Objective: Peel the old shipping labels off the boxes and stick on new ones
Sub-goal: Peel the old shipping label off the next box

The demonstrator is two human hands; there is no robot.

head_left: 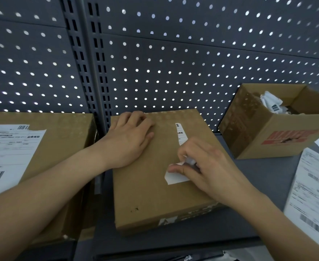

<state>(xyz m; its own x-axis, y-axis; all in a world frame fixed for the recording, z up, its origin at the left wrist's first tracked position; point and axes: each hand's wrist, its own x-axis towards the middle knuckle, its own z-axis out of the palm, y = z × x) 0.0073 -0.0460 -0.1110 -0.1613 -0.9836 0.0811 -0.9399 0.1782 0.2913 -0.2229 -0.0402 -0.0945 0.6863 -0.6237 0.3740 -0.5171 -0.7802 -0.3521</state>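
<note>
A flat cardboard box [149, 187] lies in the middle of the grey shelf. Torn remains of an old white label [174, 178] stick to its top, with a narrow strip [180, 133] left further back. My right hand [204, 166] pinches a curled, lifted piece of that label between thumb and fingers. My left hand [128, 138] rests flat on the box's far left corner and presses it down. A second box [64, 147] on the left carries a whole printed label [10, 155].
An open carton [268, 132] at the back right holds crumpled peeled labels [271, 103]. Sheets of new labels [313, 191] lie at the right edge. A grey perforated panel [173, 63] closes off the back of the shelf.
</note>
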